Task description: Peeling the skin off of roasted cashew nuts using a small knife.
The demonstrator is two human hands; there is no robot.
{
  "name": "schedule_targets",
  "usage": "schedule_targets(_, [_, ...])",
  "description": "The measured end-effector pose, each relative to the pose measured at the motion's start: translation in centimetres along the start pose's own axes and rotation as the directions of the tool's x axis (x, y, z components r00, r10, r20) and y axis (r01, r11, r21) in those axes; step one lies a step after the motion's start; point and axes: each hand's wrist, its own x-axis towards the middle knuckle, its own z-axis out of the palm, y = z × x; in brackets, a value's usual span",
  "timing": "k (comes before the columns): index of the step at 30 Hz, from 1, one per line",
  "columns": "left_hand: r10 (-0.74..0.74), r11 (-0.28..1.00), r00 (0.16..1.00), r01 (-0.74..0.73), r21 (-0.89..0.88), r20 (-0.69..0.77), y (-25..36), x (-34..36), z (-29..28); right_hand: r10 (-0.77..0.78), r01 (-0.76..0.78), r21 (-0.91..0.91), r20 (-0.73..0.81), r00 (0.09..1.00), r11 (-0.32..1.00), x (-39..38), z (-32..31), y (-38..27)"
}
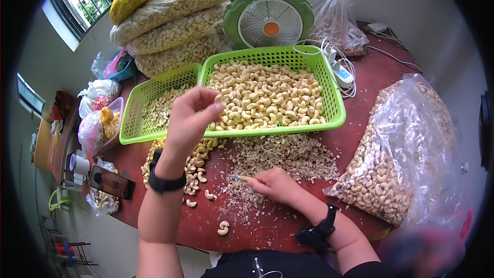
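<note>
My left hand [193, 116] is raised before the green baskets, thumb and fingertips pinched on a cashew nut [219, 99]. Low over the table, my right hand [278, 184] is closed round the light handle of a small knife [244, 177], its short blade pointing left. Under the knife spreads a heap of brown skin flakes [283, 157]. Loose cashews [194, 167] lie in a pile below my left wrist, with a few single ones nearer me. The large green basket [337, 118] is full of pale cashews; the smaller green basket [135, 105] at its left holds smaller pieces.
A big clear bag of cashews [381, 175] lies open at the right. Behind the baskets stand stacked cashew bags [175, 15], a green fan [270, 20] and a power strip [342, 74] with cables. A phone [110, 181] leans at the left edge. Something blurred [422, 252] is lower right.
</note>
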Motion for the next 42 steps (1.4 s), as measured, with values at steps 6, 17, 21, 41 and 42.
schedule_targets(6, [-0.099, 0.533, 0.990, 0.136, 0.835, -0.098, -5.5, 9.9, 0.5, -0.105, 0.123, -0.142, 0.125, 0.987, 0.982, -0.1, 1.5, -1.2])
schedule_targets(17, [-0.362, 0.332, 0.920, 0.278, 0.901, -0.150, -7.0, 12.9, 5.5, -0.079, 0.083, -0.036, 0.107, 0.991, 0.996, 0.2, 1.7, -0.2])
schedule_targets(21, [0.000, 0.204, 0.997, -0.077, 0.976, 0.079, -3.4, 12.0, 11.3, -0.017, 0.028, -0.078, 0.140, 0.990, 0.997, 0.2, 1.1, 0.1])
schedule_targets(41, [-0.211, 0.976, 0.918, 0.214, 0.028, 0.335, 0.5, 10.0, 10.3, -0.067, 0.071, -0.039, 0.083, 0.994, 0.997, 0.0, 0.0, 0.5])
schedule_targets(42, [-0.223, 0.964, 0.912, 0.258, -0.058, 0.345, 1.7, 8.6, 8.6, -0.071, 0.074, -0.028, 0.083, 0.994, 0.997, -0.1, -0.3, 0.4])
